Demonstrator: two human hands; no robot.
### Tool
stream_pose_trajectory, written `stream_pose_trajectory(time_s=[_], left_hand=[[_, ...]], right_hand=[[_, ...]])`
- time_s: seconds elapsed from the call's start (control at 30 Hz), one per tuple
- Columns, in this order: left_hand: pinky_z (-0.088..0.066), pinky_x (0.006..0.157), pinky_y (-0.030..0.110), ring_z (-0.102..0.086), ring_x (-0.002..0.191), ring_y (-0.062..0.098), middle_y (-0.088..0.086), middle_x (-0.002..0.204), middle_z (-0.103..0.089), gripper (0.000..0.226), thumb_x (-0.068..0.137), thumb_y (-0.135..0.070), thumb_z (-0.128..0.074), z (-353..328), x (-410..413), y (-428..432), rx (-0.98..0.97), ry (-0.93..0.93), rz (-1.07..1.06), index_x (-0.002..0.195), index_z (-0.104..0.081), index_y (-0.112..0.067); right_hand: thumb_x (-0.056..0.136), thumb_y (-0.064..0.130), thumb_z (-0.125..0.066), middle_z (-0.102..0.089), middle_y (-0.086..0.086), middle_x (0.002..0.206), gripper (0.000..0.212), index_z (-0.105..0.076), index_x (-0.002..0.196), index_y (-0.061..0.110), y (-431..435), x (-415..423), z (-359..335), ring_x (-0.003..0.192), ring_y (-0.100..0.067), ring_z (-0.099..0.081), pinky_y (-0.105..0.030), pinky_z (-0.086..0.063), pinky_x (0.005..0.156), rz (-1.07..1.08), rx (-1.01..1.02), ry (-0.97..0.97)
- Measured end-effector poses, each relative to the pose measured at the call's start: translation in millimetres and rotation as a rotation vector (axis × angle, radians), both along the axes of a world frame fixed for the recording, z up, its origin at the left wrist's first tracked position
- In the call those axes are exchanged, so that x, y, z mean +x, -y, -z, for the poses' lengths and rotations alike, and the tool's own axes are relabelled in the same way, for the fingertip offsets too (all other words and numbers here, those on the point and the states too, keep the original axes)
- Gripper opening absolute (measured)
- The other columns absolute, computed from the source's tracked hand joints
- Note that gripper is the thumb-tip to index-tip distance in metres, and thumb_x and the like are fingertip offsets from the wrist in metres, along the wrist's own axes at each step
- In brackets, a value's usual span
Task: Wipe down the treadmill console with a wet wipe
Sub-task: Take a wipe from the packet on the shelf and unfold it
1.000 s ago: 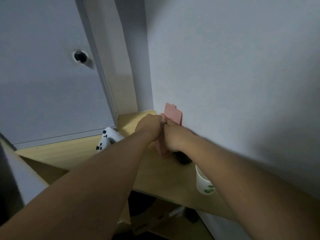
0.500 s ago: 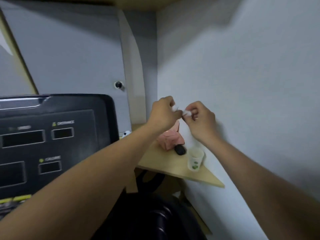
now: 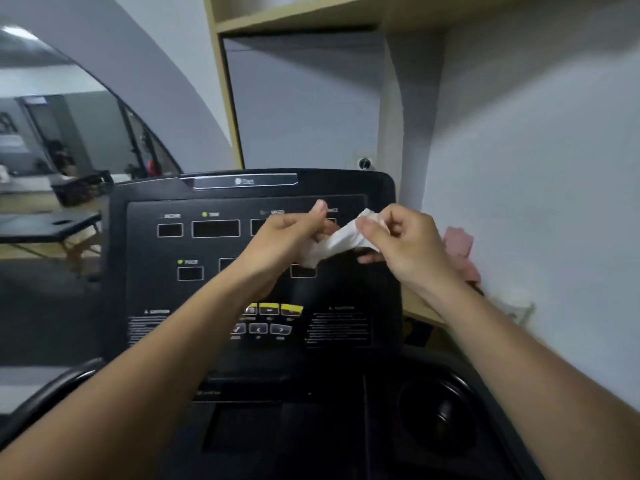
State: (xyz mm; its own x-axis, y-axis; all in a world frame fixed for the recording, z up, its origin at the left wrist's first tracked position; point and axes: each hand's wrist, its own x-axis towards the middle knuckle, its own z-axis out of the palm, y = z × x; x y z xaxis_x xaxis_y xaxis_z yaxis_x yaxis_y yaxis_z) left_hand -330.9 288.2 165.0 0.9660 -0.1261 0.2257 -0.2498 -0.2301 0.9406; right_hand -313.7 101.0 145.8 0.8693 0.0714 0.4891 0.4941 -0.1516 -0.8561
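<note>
A white wet wipe (image 3: 341, 240) is stretched between both hands in front of the black treadmill console (image 3: 207, 299). My left hand (image 3: 285, 237) grips its lower left end, thumb raised. Its upper right end is pinched by my right hand (image 3: 398, 237). The wipe is bunched and partly folded, held in the air in front of the console's upper right display area, not touching it. The console shows dark display windows, yellow buttons (image 3: 273, 309) and arrow keys.
A pink wipe packet (image 3: 459, 242) and a white cup (image 3: 516, 303) sit on a wooden shelf (image 3: 420, 310) right of the console, against the white wall. A round cup holder (image 3: 438, 415) lies at the lower right. A handlebar (image 3: 52, 386) curves at the lower left.
The view swung from the corner shelf to the console. Both hands came away from the pink packet with the wipe and now pull it apart in front of the console.
</note>
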Motion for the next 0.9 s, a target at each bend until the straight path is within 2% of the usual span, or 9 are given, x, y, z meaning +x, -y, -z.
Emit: stream_pose_trajectory(time_s=[0.1, 0.2, 0.3, 0.47, 0.57, 0.63, 0.7, 0.83, 0.9], left_hand=[[-0.050, 0.059, 0.024, -0.061, 0.067, 0.012, 0.005, 0.078, -0.069, 0.024, 0.087, -0.029, -0.071, 2, -15, -57, 0.026, 0.003, 0.016, 0.092, -0.075, -0.006], [-0.054, 0.066, 0.023, -0.064, 0.074, 0.015, 0.009, 0.084, -0.070, 0.009, 0.086, -0.006, -0.070, 5, -28, -115, 0.007, 0.011, -0.013, 0.094, -0.072, -0.002], [-0.050, 0.065, 0.021, -0.061, 0.072, 0.015, 0.009, 0.080, -0.068, 0.005, 0.087, -0.002, -0.069, 9, -38, -174, -0.023, 0.025, -0.065, 0.085, -0.072, -0.005], [-0.052, 0.054, 0.026, -0.063, 0.056, 0.017, 0.012, 0.068, -0.065, 0.015, 0.093, 0.002, -0.060, 21, -47, -247, -0.224, 0.000, -0.138, 0.080, -0.060, -0.006], [-0.053, 0.057, 0.031, -0.065, 0.059, 0.026, 0.019, 0.074, -0.065, 0.015, 0.100, -0.011, -0.055, 31, -45, -270, -0.273, -0.041, -0.125, 0.090, -0.059, -0.001], [-0.045, 0.069, 0.037, -0.059, 0.071, 0.027, 0.020, 0.081, -0.063, 0.037, 0.098, -0.033, -0.060, 37, -41, -277, -0.222, -0.001, -0.075, 0.091, -0.062, 0.003], [-0.044, 0.073, 0.039, -0.058, 0.076, 0.024, 0.021, 0.084, -0.067, 0.036, 0.090, -0.036, -0.070, 39, -40, -279, -0.162, 0.071, -0.056, 0.089, -0.069, 0.000], [-0.050, 0.074, 0.044, -0.062, 0.076, 0.027, 0.027, 0.089, -0.071, 0.021, 0.096, -0.018, -0.065, 39, -37, -284, -0.241, 0.101, -0.130, 0.089, -0.073, 0.000], [-0.049, 0.071, 0.034, -0.062, 0.074, 0.022, 0.018, 0.084, -0.072, 0.024, 0.100, -0.017, -0.058, 38, -34, -288, -0.253, 0.096, -0.158, 0.091, -0.073, 0.000]], right_hand=[[0.090, 0.012, -0.068, -0.072, -0.010, 0.082, 0.008, -0.063, 0.086, 0.009, -62, -3, -2, 0.080, -0.025, -0.072, -0.037, -0.061, 0.065, -0.112, 0.057, -0.076], [0.092, 0.003, -0.063, -0.073, -0.006, 0.092, 0.020, -0.068, 0.093, 0.022, -124, -4, 0, 0.090, -0.022, -0.071, -0.036, -0.059, 0.075, -0.220, 0.066, -0.143], [0.093, 0.004, -0.062, -0.073, -0.008, 0.091, 0.016, -0.067, 0.102, 0.016, -184, -12, -1, 0.074, -0.015, -0.068, -0.026, -0.053, 0.060, -0.249, 0.035, -0.174], [0.096, 0.015, -0.060, -0.068, -0.002, 0.066, 0.010, -0.067, 0.089, 0.013, -260, -20, 1, 0.052, -0.010, -0.058, -0.023, -0.048, 0.047, -0.137, -0.030, -0.095], [0.096, 0.024, -0.061, -0.068, -0.012, 0.069, 0.021, -0.063, 0.082, 0.008, -287, -26, 3, 0.057, -0.019, -0.064, -0.032, -0.053, 0.051, -0.105, -0.019, -0.099], [0.091, 0.039, -0.064, -0.065, -0.026, 0.076, 0.034, -0.061, 0.075, 0.010, -298, -28, 5, 0.069, -0.040, -0.064, -0.050, -0.058, 0.059, -0.062, -0.032, -0.090], [0.086, 0.050, -0.066, -0.060, -0.034, 0.081, 0.044, -0.061, 0.073, 0.008, -305, -29, 3, 0.078, -0.050, -0.061, -0.060, -0.056, 0.068, -0.053, -0.035, -0.112], [0.086, 0.021, -0.072, -0.068, -0.022, 0.076, 0.028, -0.057, 0.077, 0.000, -305, -26, -2, 0.076, -0.034, -0.071, -0.048, -0.061, 0.072, -0.126, 0.069, -0.202], [0.085, 0.005, -0.071, -0.068, -0.014, 0.074, 0.016, -0.057, 0.080, 0.001, -302, -27, -4, 0.074, -0.028, -0.070, -0.039, -0.062, 0.070, -0.202, 0.069, -0.230]])
